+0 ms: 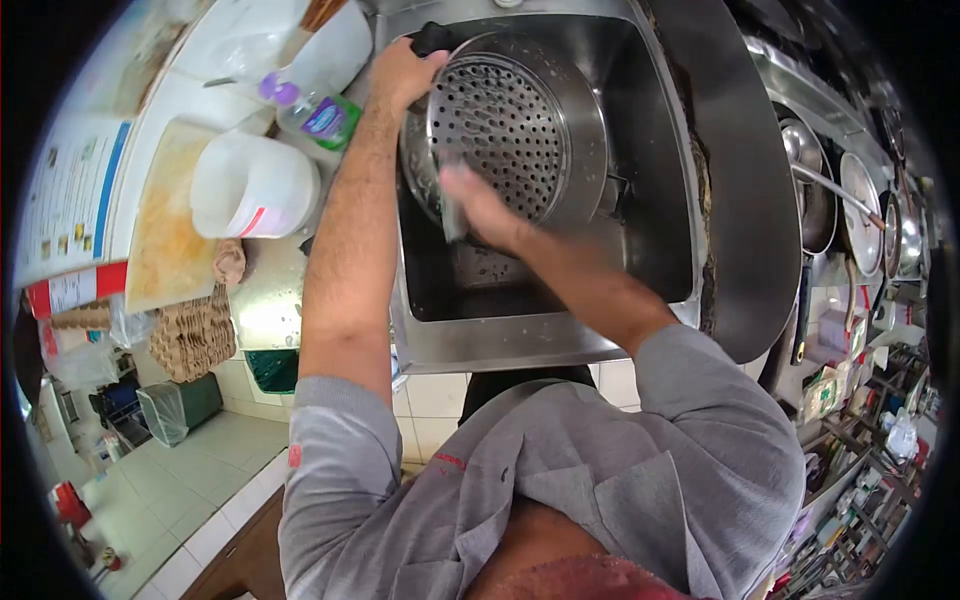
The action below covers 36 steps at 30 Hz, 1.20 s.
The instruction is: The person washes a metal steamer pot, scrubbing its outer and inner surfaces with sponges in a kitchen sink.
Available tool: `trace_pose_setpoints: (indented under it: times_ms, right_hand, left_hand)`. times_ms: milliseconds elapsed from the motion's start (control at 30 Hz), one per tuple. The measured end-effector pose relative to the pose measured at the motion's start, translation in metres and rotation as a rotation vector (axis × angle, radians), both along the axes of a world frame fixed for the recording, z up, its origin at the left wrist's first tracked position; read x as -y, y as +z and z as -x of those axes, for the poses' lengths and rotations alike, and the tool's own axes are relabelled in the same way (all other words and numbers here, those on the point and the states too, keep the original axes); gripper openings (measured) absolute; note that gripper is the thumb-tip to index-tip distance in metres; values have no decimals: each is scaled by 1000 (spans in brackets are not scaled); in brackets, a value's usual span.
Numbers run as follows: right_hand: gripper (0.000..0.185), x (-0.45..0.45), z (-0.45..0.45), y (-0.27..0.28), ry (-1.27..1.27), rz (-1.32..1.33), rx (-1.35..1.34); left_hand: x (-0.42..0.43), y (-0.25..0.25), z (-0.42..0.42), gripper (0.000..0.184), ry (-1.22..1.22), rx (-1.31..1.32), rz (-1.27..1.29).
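Note:
A round metal steamer pot (585,150) with a perforated bottom (505,130) lies tilted inside the dark sink (650,240). My left hand (403,75) is closed on its upper left rim, beside a black handle (432,38). Low over the pot's left side is my right hand (485,208), smeared by motion. Its fingers appear closed around a pale greyish thing (453,212) that presses near the pot's wall; the blur hides what it is. Wet streaks show on the metal.
Left of the sink stand a dish soap bottle (325,118) with green liquid, a cut white plastic jug (255,185) and a stained cutting board (172,215). Egg cartons (192,335) sit lower left. Pans (860,215) hang at right, beyond a grey metal surface (745,190).

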State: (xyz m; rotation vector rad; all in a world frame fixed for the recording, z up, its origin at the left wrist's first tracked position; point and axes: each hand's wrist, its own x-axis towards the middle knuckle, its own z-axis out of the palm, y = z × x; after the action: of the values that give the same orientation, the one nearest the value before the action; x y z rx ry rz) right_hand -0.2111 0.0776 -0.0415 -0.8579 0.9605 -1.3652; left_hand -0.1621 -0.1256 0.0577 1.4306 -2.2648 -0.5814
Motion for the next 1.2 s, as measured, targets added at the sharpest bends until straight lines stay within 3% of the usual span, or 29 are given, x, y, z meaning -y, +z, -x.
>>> trace_pose_setpoints:
  times_ms: [33,67,100,133,167,200,233,267,367,400,467,500,567,633,667,700,733,767,833,867,900,933,1000,1033,1067,1133,1200]
  right_hand:
    - [64,-15,14,-18,313,-76,-73]
    - [64,-31,41,-3,310,-85,-54]
    - [65,-48,80,35,562,-218,-396]
    - [60,-34,115,-15,720,-341,-786]
    - [56,-21,149,-64,1014,-372,-1308]
    - [52,-8,183,-113,1347,-354,-1662]
    - [44,4,226,-178,835,-194,-2018]
    - [40,25,241,-167,302,147,-2375]
    - [39,-2,219,-187,377,1,-2355]
    - [44,-18,194,-175,521,-65,-2190]
    - [56,-55,104,-92,735,-248,-1266]
    - [63,-56,58,-62,680,-348,-773]
    - [49,-14,-24,-56,386,-488,-55]
    - [28,39,-21,-9,-14,-491,641]
    - [21,55,-9,21,-157,-351,809]
    - [21,53,-8,19,-156,-345,812]
    - [29,45,-7,11,-169,-261,644]
    - [47,39,-8,5,-182,-175,470]
    - [48,-7,-27,10,-120,-271,231]
    - [52,-25,-42,-14,-137,-184,-77]
    - [53,-43,-38,-4,-141,-113,-273]
    - [53,-50,-35,-1,-152,-106,-275]
    - [49,-63,-27,2,-48,-149,14]
    - [39,-64,-13,18,43,-270,132]
    - [39,-64,-4,20,34,-258,132]
    - [30,-60,10,23,62,-364,579]
    - [26,-58,9,25,88,-326,551]
  left_hand:
    - [-6,4,4,50,22,70,48]
    - [-15,7,4,45,28,73,119]
    - [-20,8,3,46,13,51,101]
    - [-23,8,2,47,-3,25,84]
    - [-31,8,0,45,-9,-34,53]
    - [-39,11,-1,44,-12,-96,28]
    - [-46,15,-1,43,-2,-96,19]
    - [-51,15,-1,43,2,-89,9]
    - [-58,17,1,48,73,-107,-14]
    - [-58,13,1,48,81,-112,-10]
    - [-52,2,0,50,84,-100,96]
    - [-53,0,1,53,77,-68,90]
    - [-57,-4,3,49,89,-31,0]
    - [-52,-9,1,49,90,-41,-51]
    - [-50,-9,2,50,83,-34,-92]
    - [-48,-9,0,51,76,-20,-140]
    - [-46,-11,-1,51,72,-16,-140]
    - [-41,-12,1,52,103,-23,-216]
    - [-30,-19,4,54,125,-40,-280]
    - [-25,-27,4,56,153,-64,-272]
    - [-22,-29,5,58,180,-87,-265]
    - [-21,-25,6,58,170,-89,-257]
    - [-27,-20,5,61,243,-71,-263]
    - [-33,-15,8,39,238,-119,-164]
    - [-36,-6,9,39,228,-120,-153]
    - [-49,22,8,35,217,-167,-432]
    - [-55,33,-1,32,113,-230,-554]
